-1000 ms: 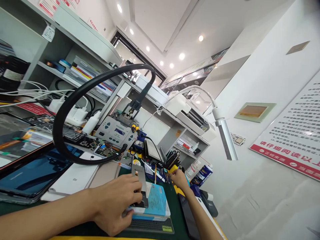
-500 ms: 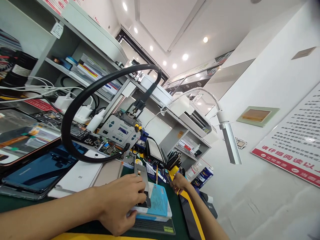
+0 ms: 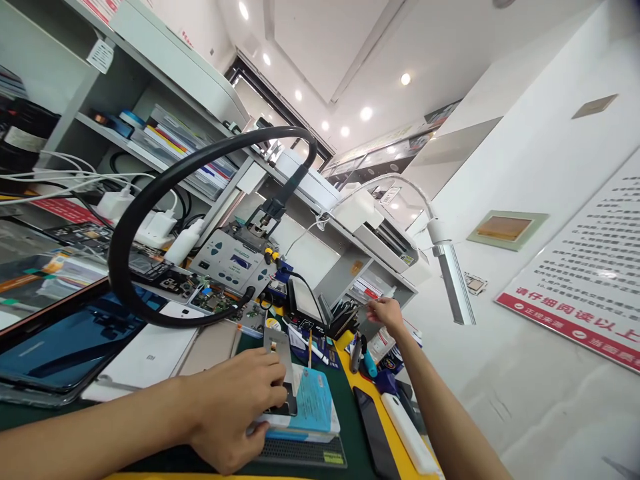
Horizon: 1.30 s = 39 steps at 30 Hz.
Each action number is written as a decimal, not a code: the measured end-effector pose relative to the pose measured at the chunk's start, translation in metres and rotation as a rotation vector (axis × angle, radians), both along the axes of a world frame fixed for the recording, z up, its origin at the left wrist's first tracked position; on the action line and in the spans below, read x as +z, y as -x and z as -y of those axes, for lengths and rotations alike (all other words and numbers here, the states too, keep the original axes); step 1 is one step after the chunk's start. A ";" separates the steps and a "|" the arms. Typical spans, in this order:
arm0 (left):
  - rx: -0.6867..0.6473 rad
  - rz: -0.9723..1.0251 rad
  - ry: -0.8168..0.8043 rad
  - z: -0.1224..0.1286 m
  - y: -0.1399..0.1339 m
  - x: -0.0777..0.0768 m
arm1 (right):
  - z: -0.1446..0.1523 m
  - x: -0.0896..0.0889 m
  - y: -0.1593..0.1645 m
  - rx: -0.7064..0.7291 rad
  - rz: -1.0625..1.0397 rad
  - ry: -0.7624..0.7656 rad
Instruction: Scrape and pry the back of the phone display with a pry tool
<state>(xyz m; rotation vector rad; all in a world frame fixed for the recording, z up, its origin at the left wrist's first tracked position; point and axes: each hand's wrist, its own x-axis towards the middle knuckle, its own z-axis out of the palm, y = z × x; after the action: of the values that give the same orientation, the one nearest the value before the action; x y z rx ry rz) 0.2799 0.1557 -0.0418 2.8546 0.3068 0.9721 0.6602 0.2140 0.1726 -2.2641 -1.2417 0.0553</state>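
My left hand rests with curled fingers on an opened phone part, a grey panel with a dark lower end. That part lies on a blue-and-white box, which sits on a dark perforated slab. At the back right, my right hand is raised beside a black holder full of slim tools. Its fingertips are pinched together around what may be a thin tool, too small to name.
A black hose loops up from a grey control station. Phones, including a blue-black one and a white one, lie at left. A dark phone and a white long-handled object lie along the right side.
My right hand has lifted from low over the bench's right side, up and away to beside the tool holder. My left hand stays on the phone part.
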 end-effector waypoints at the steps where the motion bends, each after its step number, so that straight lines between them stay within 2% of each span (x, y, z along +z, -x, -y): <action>1: -0.002 0.001 0.001 -0.001 -0.001 -0.002 | -0.003 0.001 0.001 -0.001 0.008 0.003; 7: 0.004 0.002 0.009 -0.003 -0.005 -0.007 | -0.017 0.005 0.000 -0.002 0.081 0.067; 15: -0.006 0.003 0.017 0.006 0.006 0.006 | -0.021 0.012 0.000 0.008 0.148 0.133; 23: -0.007 -0.005 0.009 0.008 0.010 0.011 | -0.029 0.025 -0.001 0.020 0.225 0.188; 34: 0.008 -0.006 0.004 -0.002 -0.008 -0.008 | -0.041 0.014 0.004 0.016 0.204 0.324; 39: 0.010 -0.023 0.012 0.001 -0.004 0.000 | -0.044 0.011 0.007 0.007 0.196 0.344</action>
<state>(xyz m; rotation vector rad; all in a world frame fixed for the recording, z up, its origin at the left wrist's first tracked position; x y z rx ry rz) 0.2842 0.1543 -0.0417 2.8583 0.3277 0.9371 0.6534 0.2581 0.1838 -2.6110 -1.4324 0.0534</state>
